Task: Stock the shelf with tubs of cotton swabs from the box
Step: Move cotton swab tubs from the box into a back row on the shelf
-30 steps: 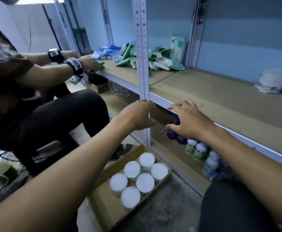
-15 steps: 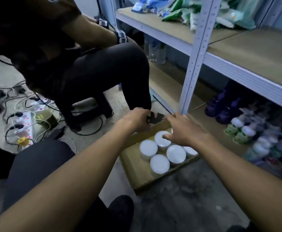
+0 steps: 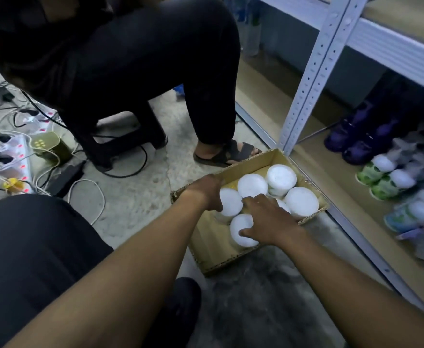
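Both hands reach into the box (image 3: 213, 249): left hand (image 3: 209, 190) and right hand (image 3: 268, 219) each grip a tub; six tubs remain unshelved.

tubs (image 3: 252, 185): 6 | box (image 3: 213, 249): 1 | hands (image 3: 268, 222): 2 | power strips (image 3: 14, 156): 2 | stool (image 3: 120, 136): 1

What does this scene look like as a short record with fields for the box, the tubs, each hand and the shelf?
box: open cardboard box on the floor beside the shelf upright
tubs: six white-lidded tubs upright in the box, one mostly hidden
left hand: fingers around a tub at the box's left side
right hand: spread over the near tubs
shelf: bottom shelf holds purple and green products
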The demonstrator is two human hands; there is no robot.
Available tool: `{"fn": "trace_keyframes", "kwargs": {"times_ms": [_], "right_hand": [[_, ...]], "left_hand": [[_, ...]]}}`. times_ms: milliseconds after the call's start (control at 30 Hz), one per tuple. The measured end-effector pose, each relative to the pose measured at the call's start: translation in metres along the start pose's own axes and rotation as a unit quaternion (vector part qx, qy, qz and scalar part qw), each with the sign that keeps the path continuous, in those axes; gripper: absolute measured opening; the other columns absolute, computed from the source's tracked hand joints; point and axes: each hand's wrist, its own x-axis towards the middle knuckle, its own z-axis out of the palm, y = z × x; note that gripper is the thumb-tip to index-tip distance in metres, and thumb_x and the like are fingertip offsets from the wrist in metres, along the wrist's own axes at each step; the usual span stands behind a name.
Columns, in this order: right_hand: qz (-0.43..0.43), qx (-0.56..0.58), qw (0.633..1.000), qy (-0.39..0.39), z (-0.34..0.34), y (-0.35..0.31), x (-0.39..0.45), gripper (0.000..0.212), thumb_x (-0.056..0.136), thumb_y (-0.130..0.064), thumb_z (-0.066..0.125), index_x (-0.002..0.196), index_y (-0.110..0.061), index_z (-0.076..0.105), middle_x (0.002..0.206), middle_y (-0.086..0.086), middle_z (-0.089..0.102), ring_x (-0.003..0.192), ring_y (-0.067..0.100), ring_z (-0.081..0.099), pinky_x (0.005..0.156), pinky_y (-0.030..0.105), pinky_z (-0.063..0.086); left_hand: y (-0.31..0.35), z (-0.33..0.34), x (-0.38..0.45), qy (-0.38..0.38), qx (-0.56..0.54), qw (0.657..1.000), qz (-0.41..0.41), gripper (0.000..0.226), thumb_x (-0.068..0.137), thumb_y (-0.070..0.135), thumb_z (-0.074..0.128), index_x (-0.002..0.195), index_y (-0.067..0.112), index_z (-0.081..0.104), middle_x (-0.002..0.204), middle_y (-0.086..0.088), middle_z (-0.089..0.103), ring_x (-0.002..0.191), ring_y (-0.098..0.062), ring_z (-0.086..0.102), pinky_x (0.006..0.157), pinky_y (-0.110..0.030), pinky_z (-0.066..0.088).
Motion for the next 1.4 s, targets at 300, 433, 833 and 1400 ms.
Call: {"fn": "trace_keyframes", "kwargs": {"times_ms": [300, 433, 833, 1400], "right_hand": [[0.007, 0.015, 1.0, -0.01, 0.038, -0.001, 0.015, 0.099, 0.077, -0.057, 0.075, 0.154, -0.028, 0.02, 0.162, 0.004, 0.02, 0.146, 0.034, 0.019, 0.104, 0.047, 0.042], [0.008, 0.008, 1.0, -0.013, 0.05, 0.003, 0.018, 0.104, 0.078, -0.059, 0.073, 0.157, -0.027, 0.013, 0.164, 0.002, 0.015, 0.148, 0.035, 0.014, 0.108, 0.047, 0.039], [0.037, 0.001, 0.999, 0.019, 0.074, 0.005, 0.024, 0.115, 0.07, -0.06, 0.078, 0.156, -0.021, 0.014, 0.156, 0.005, 0.03, 0.149, 0.037, 0.011, 0.11, 0.044, 0.034], [0.044, 0.012, 0.997, 0.055, 0.073, 0.005, 0.02, 0.088, 0.075, -0.049, 0.074, 0.146, -0.019, 0.032, 0.145, 0.004, 0.04, 0.144, 0.029, 0.025, 0.103, 0.039, 0.036]], "left_hand": [[0.0, 0.033, 0.03, -0.024, 0.023, 0.999, 0.017, 0.089, 0.079, 0.029, 0.077, 0.152, 0.018, 0.026, 0.154, -0.011, 0.03, 0.136, -0.033, 0.041, 0.104, -0.043, 0.044], [0.0, 0.046, 0.043, -0.037, -0.002, 0.999, 0.004, 0.103, 0.075, 0.03, 0.079, 0.155, 0.018, 0.014, 0.156, -0.012, 0.023, 0.14, -0.035, 0.034, 0.109, -0.048, 0.039], [0.007, 0.069, 0.075, -0.035, -0.016, 0.999, 0.013, 0.109, 0.051, 0.05, 0.081, 0.144, 0.031, 0.026, 0.149, -0.001, 0.035, 0.134, -0.033, 0.044, 0.102, -0.052, 0.045], [0.007, 0.059, 0.061, -0.022, 0.03, 0.999, 0.023, 0.09, 0.072, 0.027, 0.082, 0.146, 0.015, 0.031, 0.151, -0.008, 0.031, 0.133, -0.032, 0.044, 0.102, -0.04, 0.045]]}}
